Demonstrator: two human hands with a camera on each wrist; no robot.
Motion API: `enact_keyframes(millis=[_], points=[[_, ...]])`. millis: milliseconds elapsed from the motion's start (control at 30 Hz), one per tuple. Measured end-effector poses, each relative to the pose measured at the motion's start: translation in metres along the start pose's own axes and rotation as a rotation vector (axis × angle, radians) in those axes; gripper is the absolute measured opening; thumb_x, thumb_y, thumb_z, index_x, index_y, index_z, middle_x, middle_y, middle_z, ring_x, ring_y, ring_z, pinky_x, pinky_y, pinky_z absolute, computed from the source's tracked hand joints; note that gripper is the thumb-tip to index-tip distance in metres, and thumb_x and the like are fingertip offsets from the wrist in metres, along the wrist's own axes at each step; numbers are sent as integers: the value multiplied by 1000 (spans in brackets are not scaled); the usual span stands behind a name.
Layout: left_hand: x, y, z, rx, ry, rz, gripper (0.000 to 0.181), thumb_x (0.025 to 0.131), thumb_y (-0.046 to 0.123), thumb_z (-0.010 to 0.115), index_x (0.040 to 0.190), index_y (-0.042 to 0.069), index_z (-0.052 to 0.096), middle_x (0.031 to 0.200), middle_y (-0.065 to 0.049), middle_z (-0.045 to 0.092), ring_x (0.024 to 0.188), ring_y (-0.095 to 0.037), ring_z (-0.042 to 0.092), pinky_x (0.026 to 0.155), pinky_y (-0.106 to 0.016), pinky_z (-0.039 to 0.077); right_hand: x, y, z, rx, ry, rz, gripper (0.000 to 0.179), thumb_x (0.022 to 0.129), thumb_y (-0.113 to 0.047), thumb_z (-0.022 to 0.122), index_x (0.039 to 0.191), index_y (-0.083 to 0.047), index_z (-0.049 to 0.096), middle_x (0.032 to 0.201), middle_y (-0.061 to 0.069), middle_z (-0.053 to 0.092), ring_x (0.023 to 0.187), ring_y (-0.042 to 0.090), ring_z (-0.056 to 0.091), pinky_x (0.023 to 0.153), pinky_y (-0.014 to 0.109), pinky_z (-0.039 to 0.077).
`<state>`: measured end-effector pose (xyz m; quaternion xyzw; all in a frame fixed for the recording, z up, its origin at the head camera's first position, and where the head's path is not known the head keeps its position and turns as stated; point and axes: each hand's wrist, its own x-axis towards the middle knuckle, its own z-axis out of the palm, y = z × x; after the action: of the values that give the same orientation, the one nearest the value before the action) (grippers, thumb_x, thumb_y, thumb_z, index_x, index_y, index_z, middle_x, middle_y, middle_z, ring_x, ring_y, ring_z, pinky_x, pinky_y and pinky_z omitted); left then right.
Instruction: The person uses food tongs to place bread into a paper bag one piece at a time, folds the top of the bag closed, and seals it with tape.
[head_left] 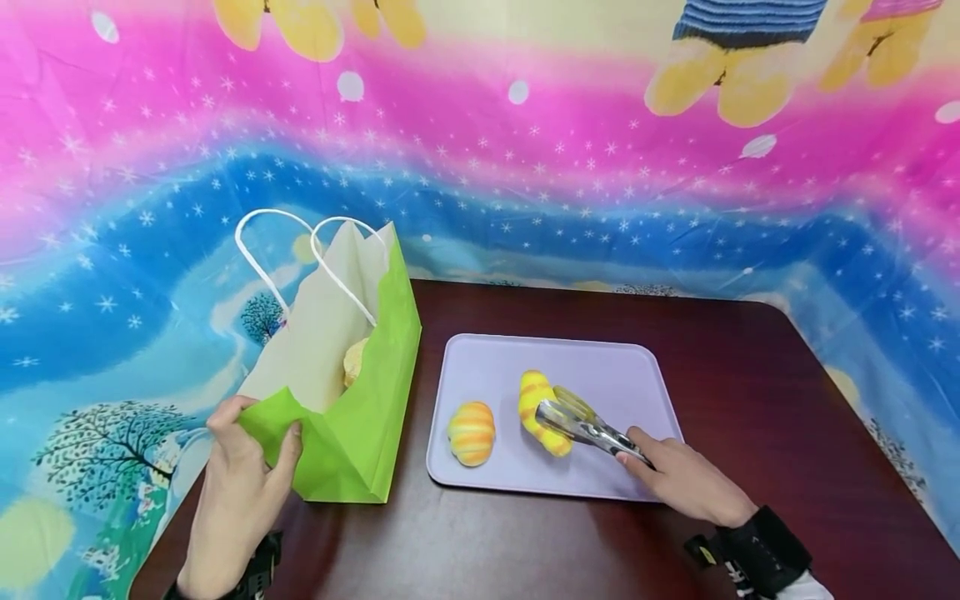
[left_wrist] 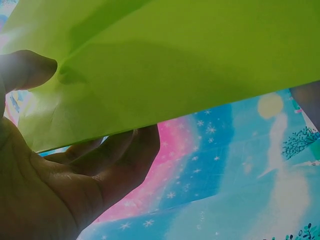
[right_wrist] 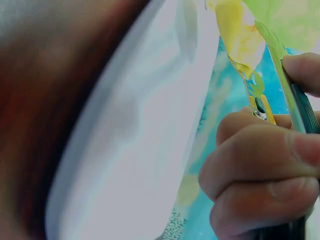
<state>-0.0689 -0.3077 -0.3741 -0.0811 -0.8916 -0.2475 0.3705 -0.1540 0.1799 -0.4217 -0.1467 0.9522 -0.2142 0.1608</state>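
Note:
My left hand (head_left: 240,492) pinches the near top edge of a green paper bag (head_left: 397,358), which stands upright with white handles. In the left wrist view the thumb presses one face of the bag (left_wrist: 190,65) and the other fingers reach behind it. My right hand (head_left: 690,482) grips metal tongs (head_left: 592,431). The tong ends straddle a yellow croissant-shaped bread (head_left: 534,392) over the lilac tray (head_left: 611,367). On the tray's left part lies a rounded, orange-striped bread roll (head_left: 472,433). Inside the bag shows a pale bread piece (head_left: 354,362), partly hidden by the bag's side.
The dark wooden table (head_left: 735,375) carries the bag at left and the tray at centre. A printed cloth (head_left: 480,150) in pink and blue hangs behind the table and along its sides. The bag's tall side stands just left of the tray.

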Motion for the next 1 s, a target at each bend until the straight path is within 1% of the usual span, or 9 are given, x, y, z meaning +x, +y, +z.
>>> enact_keyframes(millis=[100, 267, 367, 500, 633, 733, 867, 1000], points=[[0, 0, 0, 3, -6, -12, 43, 102, 20, 48, 124, -4, 20, 96, -24, 44, 61, -16, 39, 50, -26, 32, -1, 1, -7, -6, 31, -24, 30, 103, -50, 48, 104, -20, 51, 66, -6, 36, 52, 5, 30, 48, 22, 28], [0, 1, 0, -2, -11, -47, 49, 95, 4, 59, 125, -5, 21, 88, -23, 44, 59, -15, 39, 49, -26, 32, -3, 0, -16, -6, 62, -23, 31, 103, -47, 48, 111, -17, 52, 67, -5, 38, 51, 6, 31, 47, 22, 29], [0, 2, 0, 1, -15, -57, 52, 92, -1, 61, 125, -4, 21, 89, -23, 44, 59, -16, 40, 50, -26, 33, -4, 0, -22, 0, 80, -26, 36, 104, -48, 47, 116, -14, 53, 67, -4, 40, 51, 7, 31, 46, 22, 29], [1, 2, 0, 0, -14, -56, 53, 91, -2, 62, 125, -5, 22, 88, -23, 44, 59, -15, 39, 50, -26, 33, -5, 1, -28, -2, 111, -54, 40, 105, -48, 44, 120, -12, 53, 67, -3, 41, 51, 7, 32, 48, 22, 29], [1, 2, 0, 4, -14, -65, 54, 91, -2, 62, 126, -5, 21, 95, -25, 43, 61, -19, 42, 50, -26, 34, -6, 0, -35, -10, 165, -86, 35, 106, -45, 44, 118, -14, 52, 67, -4, 42, 50, 6, 32, 49, 22, 29], [1, 2, 1, 5, -16, -66, 53, 92, -1, 61, 125, -5, 20, 101, -27, 41, 63, -20, 43, 50, -26, 35, -6, -3, -41, -10, 198, -86, 33, 106, -44, 45, 117, -14, 51, 65, -4, 40, 49, 6, 31, 48, 22, 28], [0, 1, 1, -9, -13, -57, 52, 92, -2, 60, 125, -5, 21, 102, -26, 41, 62, -17, 41, 50, -26, 35, -7, -7, -48, -13, 220, -75, 37, 106, -46, 44, 121, -12, 50, 64, -3, 38, 49, 8, 31, 46, 24, 27], [0, 2, 2, -16, -8, -62, 53, 90, -3, 61, 125, -5, 21, 104, -27, 41, 65, -21, 44, 51, -27, 37, -6, -11, -53, -30, 252, -80, 40, 105, -46, 45, 122, -10, 49, 63, -3, 37, 49, 8, 32, 45, 23, 28]])
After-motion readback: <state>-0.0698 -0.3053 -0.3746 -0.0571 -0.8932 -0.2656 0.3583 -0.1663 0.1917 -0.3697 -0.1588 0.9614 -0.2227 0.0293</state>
